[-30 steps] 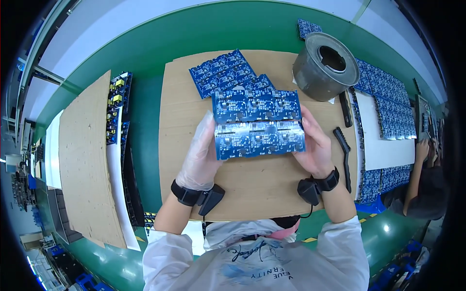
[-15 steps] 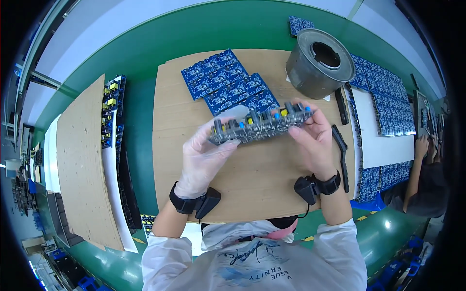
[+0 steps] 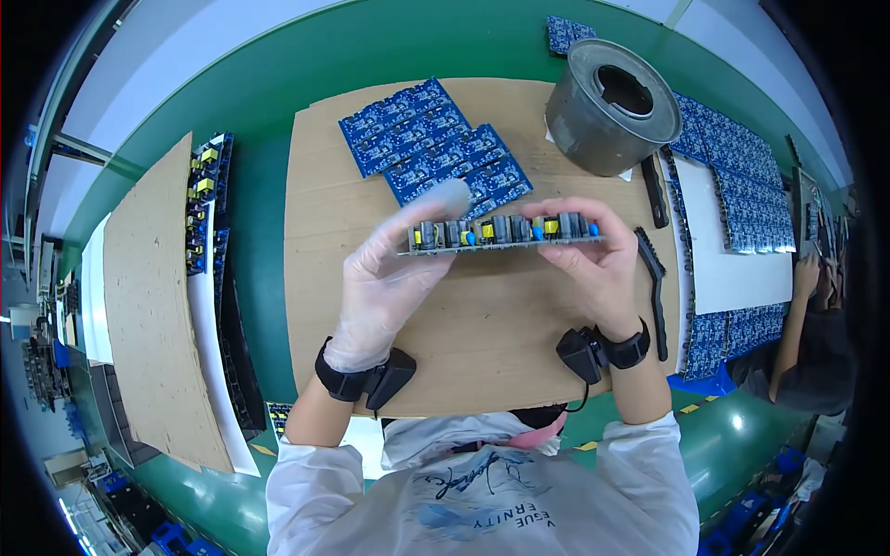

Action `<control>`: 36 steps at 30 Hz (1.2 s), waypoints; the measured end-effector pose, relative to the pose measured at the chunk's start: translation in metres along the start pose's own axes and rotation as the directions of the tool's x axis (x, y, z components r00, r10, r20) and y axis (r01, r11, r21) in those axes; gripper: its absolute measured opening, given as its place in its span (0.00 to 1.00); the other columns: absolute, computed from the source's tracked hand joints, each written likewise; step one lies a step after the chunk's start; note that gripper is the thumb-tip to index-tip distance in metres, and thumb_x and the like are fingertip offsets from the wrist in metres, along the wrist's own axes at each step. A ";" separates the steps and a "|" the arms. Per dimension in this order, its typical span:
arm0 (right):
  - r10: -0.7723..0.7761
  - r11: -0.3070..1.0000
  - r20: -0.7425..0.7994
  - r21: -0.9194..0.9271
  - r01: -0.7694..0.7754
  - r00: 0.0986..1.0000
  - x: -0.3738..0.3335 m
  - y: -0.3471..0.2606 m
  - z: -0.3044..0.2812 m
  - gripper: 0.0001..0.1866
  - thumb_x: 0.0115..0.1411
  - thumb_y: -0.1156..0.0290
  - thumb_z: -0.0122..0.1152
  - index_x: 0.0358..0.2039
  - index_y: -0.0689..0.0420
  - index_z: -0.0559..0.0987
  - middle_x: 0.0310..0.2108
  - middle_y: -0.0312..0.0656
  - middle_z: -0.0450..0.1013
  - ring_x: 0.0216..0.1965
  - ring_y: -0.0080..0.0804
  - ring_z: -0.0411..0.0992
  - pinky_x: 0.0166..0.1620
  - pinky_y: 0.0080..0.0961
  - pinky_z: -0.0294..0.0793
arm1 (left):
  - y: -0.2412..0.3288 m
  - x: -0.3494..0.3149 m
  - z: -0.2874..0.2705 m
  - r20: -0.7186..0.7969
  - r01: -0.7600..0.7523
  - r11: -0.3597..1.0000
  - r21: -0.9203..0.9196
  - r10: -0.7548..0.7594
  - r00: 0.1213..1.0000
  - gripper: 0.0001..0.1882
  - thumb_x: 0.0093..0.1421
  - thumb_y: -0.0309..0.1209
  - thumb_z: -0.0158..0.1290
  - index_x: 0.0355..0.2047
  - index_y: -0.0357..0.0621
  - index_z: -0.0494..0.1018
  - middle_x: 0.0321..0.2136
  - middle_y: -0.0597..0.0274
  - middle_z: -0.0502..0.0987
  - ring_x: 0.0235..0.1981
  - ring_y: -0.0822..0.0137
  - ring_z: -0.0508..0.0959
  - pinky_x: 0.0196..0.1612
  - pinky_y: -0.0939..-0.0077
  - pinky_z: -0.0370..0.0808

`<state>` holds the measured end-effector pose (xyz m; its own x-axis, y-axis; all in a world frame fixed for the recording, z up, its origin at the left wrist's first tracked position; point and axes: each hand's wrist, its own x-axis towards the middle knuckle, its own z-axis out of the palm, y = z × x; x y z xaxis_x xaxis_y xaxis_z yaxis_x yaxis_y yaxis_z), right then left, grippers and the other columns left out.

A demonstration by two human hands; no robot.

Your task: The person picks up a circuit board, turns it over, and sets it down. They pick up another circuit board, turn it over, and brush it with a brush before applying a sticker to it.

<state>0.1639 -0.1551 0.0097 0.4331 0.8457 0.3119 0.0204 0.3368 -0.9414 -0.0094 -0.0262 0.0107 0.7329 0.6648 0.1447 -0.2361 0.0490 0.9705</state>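
Between my two hands, above the cardboard sheet (image 3: 464,343), is a circuit board (image 3: 496,233) seen nearly edge-on. Black, yellow and blue components stand up along its top. My left hand (image 3: 394,264), in a clear glove, grips the board's left end with the thumb below and the fingers above. The bare right hand (image 3: 593,259) pinches the other end the same way. Beyond them, several blue circuit boards (image 3: 408,125) lie flat and overlapping on the cardboard, partly hidden behind my left fingers.
A grey metal canister (image 3: 603,116) with a round opening stands at the far right. Two black brushes (image 3: 653,287) lie along the right edge. More blue boards (image 3: 756,208) rest on a white sheet farther right, near another person's hand (image 3: 805,276). At left, boards (image 3: 209,176) stand beside cardboard.
The held board has turned from a slant to nearly level, with its component side more edge-on to me. Both hands still grip its ends.
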 end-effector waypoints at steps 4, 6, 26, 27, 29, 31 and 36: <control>-0.240 0.967 0.024 -0.078 0.241 0.971 0.000 0.005 -0.004 0.16 0.51 0.80 0.60 0.42 0.61 0.71 0.41 0.51 0.73 0.46 0.44 0.70 0.54 0.42 0.65 | -0.002 0.006 -0.002 0.026 -0.069 0.991 -0.112 0.072 0.997 0.39 0.47 0.38 0.62 0.58 0.42 0.58 0.55 0.51 0.63 0.56 0.59 0.65 0.59 0.64 0.61; -0.342 0.932 0.040 -0.111 0.345 0.939 0.003 0.005 -0.007 0.15 0.51 0.79 0.60 0.41 0.60 0.71 0.41 0.51 0.73 0.46 0.46 0.70 0.54 0.44 0.64 | -0.002 0.006 -0.001 0.057 -0.086 0.981 -0.172 0.098 0.994 0.43 0.47 0.44 0.63 0.60 0.42 0.55 0.57 0.50 0.61 0.57 0.57 0.64 0.59 0.62 0.60; 0.118 0.766 0.323 0.572 -0.293 0.939 0.018 -0.011 0.009 0.41 0.57 0.62 0.57 0.63 0.59 0.45 0.60 0.47 0.53 0.56 0.38 0.62 0.57 0.37 0.63 | 0.025 0.006 -0.001 -0.033 0.030 0.860 -0.509 -0.055 0.998 0.57 0.35 0.51 0.62 0.62 0.42 0.48 0.57 0.46 0.57 0.58 0.56 0.61 0.61 0.62 0.57; 0.172 0.753 0.313 0.570 -0.330 0.934 0.021 -0.014 0.012 0.40 0.58 0.60 0.56 0.63 0.59 0.46 0.60 0.47 0.53 0.56 0.38 0.62 0.56 0.37 0.64 | 0.026 0.007 -0.001 -0.047 0.009 0.866 -0.500 -0.037 0.998 0.57 0.35 0.51 0.62 0.62 0.42 0.47 0.58 0.46 0.56 0.58 0.56 0.61 0.61 0.61 0.56; 0.287 0.717 0.284 0.570 -0.402 0.915 0.026 -0.021 0.020 0.39 0.59 0.56 0.53 0.62 0.60 0.47 0.59 0.46 0.54 0.57 0.36 0.61 0.55 0.36 0.68 | 0.027 0.007 -0.001 -0.071 -0.023 0.875 -0.483 -0.013 0.997 0.58 0.35 0.52 0.61 0.63 0.44 0.46 0.58 0.46 0.55 0.59 0.56 0.60 0.61 0.61 0.56; 0.277 0.704 0.280 0.591 -0.393 0.919 0.025 -0.016 0.022 0.40 0.59 0.56 0.53 0.62 0.60 0.46 0.59 0.46 0.54 0.56 0.36 0.62 0.53 0.37 0.69 | 0.026 0.007 -0.002 -0.073 -0.029 0.878 -0.478 -0.007 0.997 0.58 0.35 0.51 0.62 0.63 0.45 0.46 0.58 0.47 0.55 0.59 0.55 0.60 0.61 0.61 0.56; 0.248 0.692 0.309 0.606 -0.391 0.918 0.021 0.003 0.008 0.41 0.58 0.53 0.54 0.62 0.59 0.46 0.58 0.46 0.57 0.52 0.36 0.66 0.47 0.37 0.75 | 0.021 0.010 0.003 -0.048 0.005 0.895 -0.447 -0.030 0.998 0.59 0.35 0.50 0.62 0.63 0.45 0.44 0.59 0.49 0.53 0.60 0.55 0.57 0.62 0.60 0.55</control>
<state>0.1659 -0.1333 0.0142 0.1246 0.9879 0.0928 -0.7016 0.1539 -0.6958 -0.0051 -0.0211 0.0332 0.7080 0.6982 0.1061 -0.4923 0.3803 0.7829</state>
